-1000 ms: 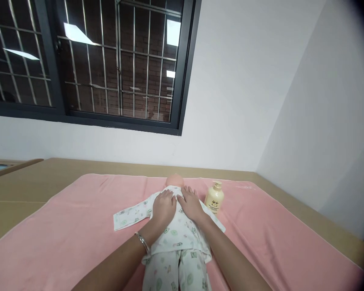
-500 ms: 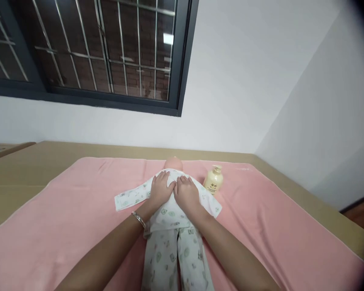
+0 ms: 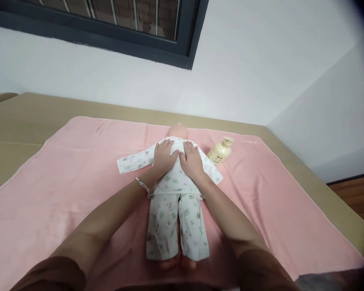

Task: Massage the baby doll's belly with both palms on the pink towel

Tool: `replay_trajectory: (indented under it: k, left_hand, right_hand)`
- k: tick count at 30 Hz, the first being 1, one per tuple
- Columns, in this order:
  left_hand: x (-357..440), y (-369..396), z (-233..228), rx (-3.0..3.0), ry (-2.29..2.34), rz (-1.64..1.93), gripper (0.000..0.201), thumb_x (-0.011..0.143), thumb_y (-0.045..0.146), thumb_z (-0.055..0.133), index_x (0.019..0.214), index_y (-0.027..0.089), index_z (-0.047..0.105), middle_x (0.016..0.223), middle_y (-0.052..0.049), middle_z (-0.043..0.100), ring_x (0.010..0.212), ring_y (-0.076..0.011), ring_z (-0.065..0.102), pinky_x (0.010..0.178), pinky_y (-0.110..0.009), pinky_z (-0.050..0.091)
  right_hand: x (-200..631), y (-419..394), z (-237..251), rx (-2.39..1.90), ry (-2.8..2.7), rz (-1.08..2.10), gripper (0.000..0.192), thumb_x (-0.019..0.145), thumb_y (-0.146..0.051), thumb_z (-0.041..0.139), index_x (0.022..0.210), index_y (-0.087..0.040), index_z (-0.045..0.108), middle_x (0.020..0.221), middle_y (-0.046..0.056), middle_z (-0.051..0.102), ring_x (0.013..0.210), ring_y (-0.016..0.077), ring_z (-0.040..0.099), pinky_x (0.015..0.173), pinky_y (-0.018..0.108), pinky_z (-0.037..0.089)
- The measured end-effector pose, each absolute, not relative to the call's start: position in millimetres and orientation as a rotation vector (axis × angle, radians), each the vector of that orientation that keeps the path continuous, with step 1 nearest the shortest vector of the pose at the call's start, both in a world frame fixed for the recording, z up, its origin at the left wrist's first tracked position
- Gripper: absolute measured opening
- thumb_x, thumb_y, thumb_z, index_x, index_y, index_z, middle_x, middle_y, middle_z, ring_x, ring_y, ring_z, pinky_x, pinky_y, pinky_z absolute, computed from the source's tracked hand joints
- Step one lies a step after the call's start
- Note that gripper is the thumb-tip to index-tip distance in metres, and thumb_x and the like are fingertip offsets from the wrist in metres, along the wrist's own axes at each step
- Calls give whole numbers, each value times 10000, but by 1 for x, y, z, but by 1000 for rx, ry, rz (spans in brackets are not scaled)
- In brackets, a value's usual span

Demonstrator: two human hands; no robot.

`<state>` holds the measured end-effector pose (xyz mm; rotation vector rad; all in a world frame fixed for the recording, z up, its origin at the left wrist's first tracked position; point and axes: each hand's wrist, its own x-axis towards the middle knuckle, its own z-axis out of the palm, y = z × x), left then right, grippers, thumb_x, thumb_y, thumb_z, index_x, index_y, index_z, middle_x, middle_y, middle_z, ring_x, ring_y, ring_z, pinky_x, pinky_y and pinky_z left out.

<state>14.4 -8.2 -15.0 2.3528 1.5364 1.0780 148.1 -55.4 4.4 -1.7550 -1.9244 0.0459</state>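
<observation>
A baby doll (image 3: 177,184) in a white patterned top and trousers lies stretched out, head away from me and feet close to me. On the left side of its upper body rests my left hand (image 3: 164,157), laid flat with fingers out and a silver bangle at the wrist. My right hand (image 3: 192,159) lies flat on the right side, fingers forward, thumbs almost meeting at the middle. Neither hand grips anything. Just right of the doll a cream pump bottle (image 3: 220,151) stands near its sleeve.
Under the doll a pink blanket (image 3: 87,169) covers most of a wooden surface (image 3: 48,107). Behind it rises a white wall (image 3: 230,68) with a dark-framed barred window (image 3: 157,48). Another wall (image 3: 342,105) meets it on the right.
My view has tipped downward, so the doll's feet now show. My right hand's fingers have spread out flatter and moved slightly apart from the left. Both hands stay on the doll.
</observation>
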Motion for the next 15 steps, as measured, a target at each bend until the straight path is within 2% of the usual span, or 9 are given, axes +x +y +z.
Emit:
replay_trajectory:
  k: [8,15]
  left_hand:
    - [16,-7,-17,2334,1507,1107,434,887,328,491,1277,147,553,1365,-117,569,1317,-258,463,1169,-477,244]
    - [13,-4,-22,2335,1473,1136,440,881,339,495,1273,148,553,1355,-121,578,1312,-264,467,1164,-491,244]
  right_hand:
    - [148,-56,6,-1782,-1911,59,548,959,-277,315,1445,-35,384,1513,165,348,1440,253,250,1200,449,135]
    - [147,-57,9,-1804,-1910,0,531,959,-288,343,1426,-50,422,1473,158,416,1409,245,321,1196,432,163]
